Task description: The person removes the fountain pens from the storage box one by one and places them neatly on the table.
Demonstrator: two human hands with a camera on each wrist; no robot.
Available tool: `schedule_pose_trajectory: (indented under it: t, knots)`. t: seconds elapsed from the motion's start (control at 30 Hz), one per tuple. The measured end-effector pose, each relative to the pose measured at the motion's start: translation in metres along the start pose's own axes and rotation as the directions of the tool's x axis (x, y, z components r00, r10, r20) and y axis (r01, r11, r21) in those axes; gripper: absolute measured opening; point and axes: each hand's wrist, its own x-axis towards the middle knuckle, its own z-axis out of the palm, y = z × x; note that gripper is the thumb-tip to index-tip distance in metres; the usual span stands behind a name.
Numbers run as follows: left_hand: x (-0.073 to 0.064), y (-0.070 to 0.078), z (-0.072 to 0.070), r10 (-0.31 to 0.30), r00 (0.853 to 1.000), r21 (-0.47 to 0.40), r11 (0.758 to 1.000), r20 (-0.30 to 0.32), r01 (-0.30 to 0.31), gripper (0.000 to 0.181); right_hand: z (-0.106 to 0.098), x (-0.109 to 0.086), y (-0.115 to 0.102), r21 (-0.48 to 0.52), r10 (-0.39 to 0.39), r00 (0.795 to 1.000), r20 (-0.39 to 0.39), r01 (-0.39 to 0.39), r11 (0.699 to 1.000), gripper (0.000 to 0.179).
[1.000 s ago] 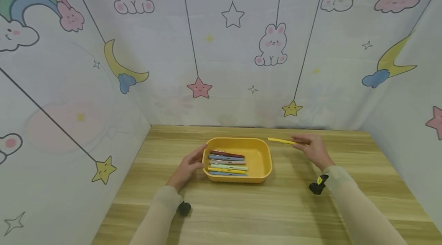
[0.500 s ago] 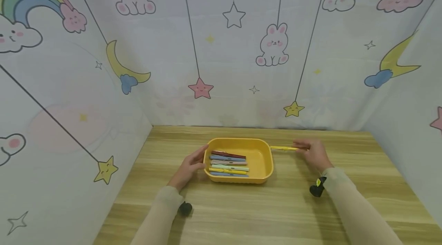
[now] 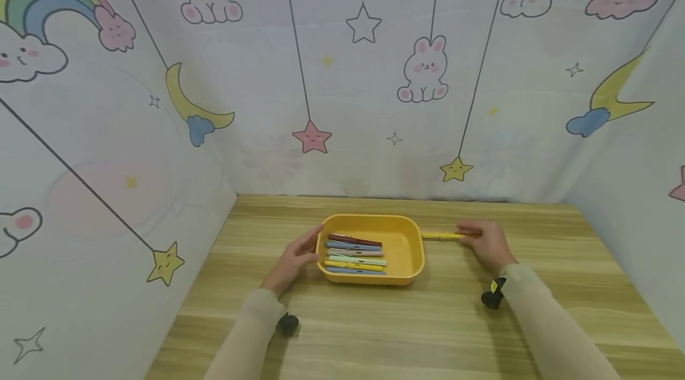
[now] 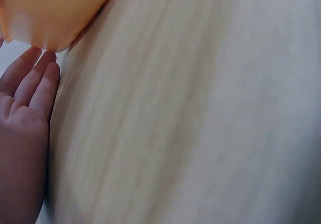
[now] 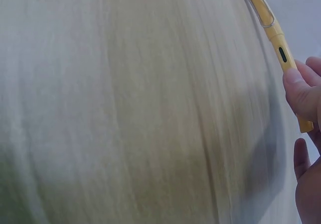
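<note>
Yellow pen pinched between right hand's thumb and fingers near barrel end, clipped cap jutting beyond fingertips toward yellow tray. Looks light, stiff, slick; mid-barrel hold probably steadier against twisting. Left hand's fingers apart, nearly straight, touching tray's end.

6 pens in 1 tray + 1 yel. pen out; 7 tot.; 1 L hand, 1 R hand.
</note>
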Motion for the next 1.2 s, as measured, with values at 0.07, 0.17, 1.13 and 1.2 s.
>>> schedule_pose_trajectory:
  t: [0.07, 0.17, 1.13, 1.2]
  knots:
    - [0.000, -0.001, 0.000, 0.000, 1.000, -0.001, 1.000, 0.002, 0.000, 0.069, 0.000, 0.000, 0.002, -0.015, -0.003, 1.000, -0.006, 0.003, 1.000, 0.038]
    - [0.000, 0.000, 0.001, 0.002, 1.000, -0.005, 1.000, -0.002, -0.002, 0.069, -0.001, 0.000, 0.005, -0.026, -0.006, 1.000, -0.011, 0.005, 1.000, 0.037]
    - [0.000, 0.000, 0.000, -0.001, 1.000, -0.020, 1.000, -0.008, 0.001, 0.069, 0.001, 0.000, 0.013, -0.050, 0.005, 1.000, -0.016, -0.006, 0.999, 0.039]
    - [0.000, -0.001, 0.000, -0.005, 1.000, -0.021, 1.000, -0.011, 0.005, 0.068, 0.001, 0.000, 0.012, -0.056, 0.003, 1.000, -0.014, -0.004, 0.998, 0.039]
